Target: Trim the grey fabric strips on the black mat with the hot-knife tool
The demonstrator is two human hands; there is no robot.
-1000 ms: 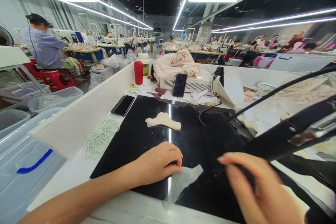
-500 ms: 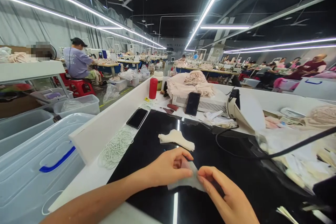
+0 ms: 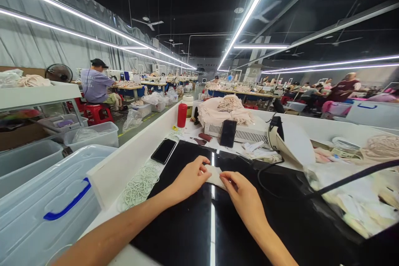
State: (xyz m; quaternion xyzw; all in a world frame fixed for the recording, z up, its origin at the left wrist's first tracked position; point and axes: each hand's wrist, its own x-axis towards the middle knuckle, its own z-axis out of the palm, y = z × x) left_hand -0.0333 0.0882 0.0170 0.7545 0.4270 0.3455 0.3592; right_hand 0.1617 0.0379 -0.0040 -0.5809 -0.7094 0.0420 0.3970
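Observation:
On the glossy black work surface (image 3: 187,232), a small pale piece of fabric (image 3: 215,176) lies between my two hands. My left hand (image 3: 192,178) has its thumb and fingers closed on the left end of the fabric. At the right end, my right hand (image 3: 241,193) pinches the edge between thumb and fingertips. My fingers cover both ends, so I cannot tell whether one layer or two lie there.
A phone (image 3: 163,151) and a heap of pale green elastic loops (image 3: 141,185) lie along the left edge. Behind stand a red bottle (image 3: 182,115), another phone (image 3: 228,133) and piled cloth (image 3: 224,110). A black cable (image 3: 352,181) crosses at right, over bagged scraps (image 3: 364,203).
Both hands have moved forward with the thin translucent fabric, to where the cream piece lay alone. That cream piece is now hidden or covered at my hands.

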